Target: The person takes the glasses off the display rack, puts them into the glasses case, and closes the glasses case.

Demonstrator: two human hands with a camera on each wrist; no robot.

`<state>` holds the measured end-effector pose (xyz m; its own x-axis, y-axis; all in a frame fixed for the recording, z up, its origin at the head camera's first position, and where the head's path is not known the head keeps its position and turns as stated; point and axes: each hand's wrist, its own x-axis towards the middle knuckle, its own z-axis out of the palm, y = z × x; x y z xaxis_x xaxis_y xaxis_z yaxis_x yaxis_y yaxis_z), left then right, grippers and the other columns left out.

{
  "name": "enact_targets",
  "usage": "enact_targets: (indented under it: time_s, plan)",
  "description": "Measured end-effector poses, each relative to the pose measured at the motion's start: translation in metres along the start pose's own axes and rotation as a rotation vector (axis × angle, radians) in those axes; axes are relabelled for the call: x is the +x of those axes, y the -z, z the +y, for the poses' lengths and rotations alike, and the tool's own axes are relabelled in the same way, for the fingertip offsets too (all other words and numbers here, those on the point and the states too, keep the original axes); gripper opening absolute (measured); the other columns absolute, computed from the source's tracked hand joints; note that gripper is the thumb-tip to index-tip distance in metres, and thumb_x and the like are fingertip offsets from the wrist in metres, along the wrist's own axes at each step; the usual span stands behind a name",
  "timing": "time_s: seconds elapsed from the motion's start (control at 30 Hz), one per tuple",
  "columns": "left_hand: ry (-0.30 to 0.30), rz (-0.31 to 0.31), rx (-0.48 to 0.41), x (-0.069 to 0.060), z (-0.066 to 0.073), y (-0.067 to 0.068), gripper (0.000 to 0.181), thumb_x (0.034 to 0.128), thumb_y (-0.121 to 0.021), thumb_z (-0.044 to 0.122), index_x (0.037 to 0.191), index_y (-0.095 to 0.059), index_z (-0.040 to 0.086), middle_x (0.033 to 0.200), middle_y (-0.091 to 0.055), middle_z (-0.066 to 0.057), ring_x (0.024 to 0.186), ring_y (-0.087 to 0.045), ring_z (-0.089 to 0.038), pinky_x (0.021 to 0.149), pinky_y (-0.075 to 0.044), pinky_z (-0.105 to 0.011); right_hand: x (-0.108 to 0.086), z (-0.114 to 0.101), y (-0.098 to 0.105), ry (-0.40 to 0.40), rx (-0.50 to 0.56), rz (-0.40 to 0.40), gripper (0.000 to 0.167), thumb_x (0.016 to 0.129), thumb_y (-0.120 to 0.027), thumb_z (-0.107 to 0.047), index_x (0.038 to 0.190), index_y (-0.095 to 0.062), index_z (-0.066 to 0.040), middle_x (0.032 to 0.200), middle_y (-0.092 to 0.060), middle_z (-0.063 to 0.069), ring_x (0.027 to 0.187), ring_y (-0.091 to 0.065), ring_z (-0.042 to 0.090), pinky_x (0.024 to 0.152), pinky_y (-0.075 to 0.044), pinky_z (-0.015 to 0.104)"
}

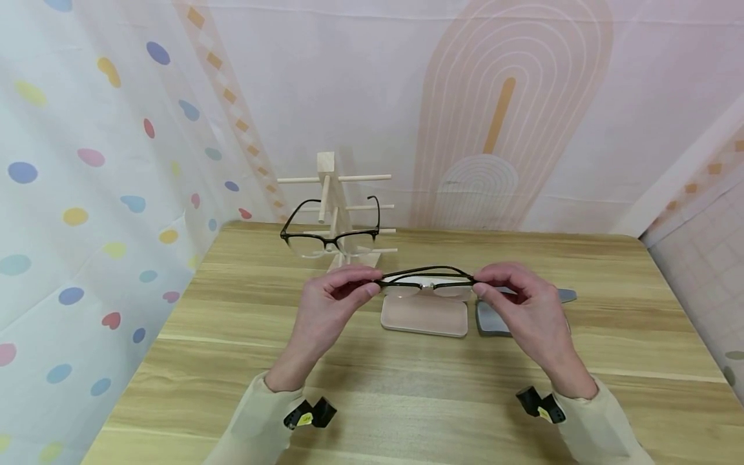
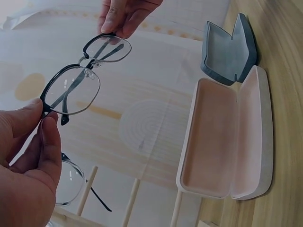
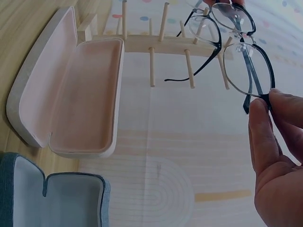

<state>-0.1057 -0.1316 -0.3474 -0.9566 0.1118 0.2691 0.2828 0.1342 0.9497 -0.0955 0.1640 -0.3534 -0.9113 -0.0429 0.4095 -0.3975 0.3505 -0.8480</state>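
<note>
Closest to me, my pale sleeves (image 1: 256, 420) slant in over the wooden table (image 1: 418, 400), each with a small black wrist camera (image 1: 324, 412) strapped on. Taking the black-rimmed glasses (image 1: 427, 286) I hold as the centre of the clock, my left hand (image 1: 325, 310) is at nine o'clock and my right hand (image 1: 526, 310) near three — each pinching one end of the frame narrowly between thumb and fingers. The glasses hang level in the air, their front toward me and their temples folded across behind the clear lenses. Below them, at six o'clock, a pink-lined case (image 1: 424, 316) lies open on the table; at four o'clock, just beside it, is an open grey-blue case (image 1: 493, 321), partly hidden by my right hand from above. Farther off, at ten o'clock, a second pair of glasses (image 1: 329, 241) sits temples unfolded on a wooden stand (image 3: 170, 45) with rows of pegs. Behind everything hangs a pale curtain (image 1: 349, 97) — coloured spots toward ten, a ribbed arch (image 1: 500, 116) at one.
</note>
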Motion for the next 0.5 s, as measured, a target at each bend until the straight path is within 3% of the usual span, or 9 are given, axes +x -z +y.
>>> enact_targets:
  time_s: [0.27,0.5]
  plan:
    - [0.005,0.002,-0.013,0.0,-0.005,-0.002,0.016,0.091,-0.078,0.002,0.107,-0.08,-0.001,0.105,-0.078,-0.007,0.1,-0.071,-0.013,0.082,-0.059,-0.024,-0.002,0.003,0.001,0.055,-0.086,0.02,0.014,0.09,-0.079,-0.002,0.1,-0.08,-0.013,0.098,-0.074,-0.002,0.082,-0.066,0.005,0.07,-0.053,0.014]
    - [0.021,0.015,-0.042,-0.001,-0.012,-0.006,0.018,0.0906,-0.078,0.001,0.108,-0.078,-0.004,0.105,-0.077,-0.015,0.092,-0.07,-0.009,0.078,-0.058,-0.022,-0.003,0.007,0.002,0.041,-0.115,0.006,0.012,0.091,-0.081,-0.007,0.099,-0.081,-0.016,0.097,-0.076,-0.004,0.081,-0.065,0.004,0.07,-0.051,0.014]
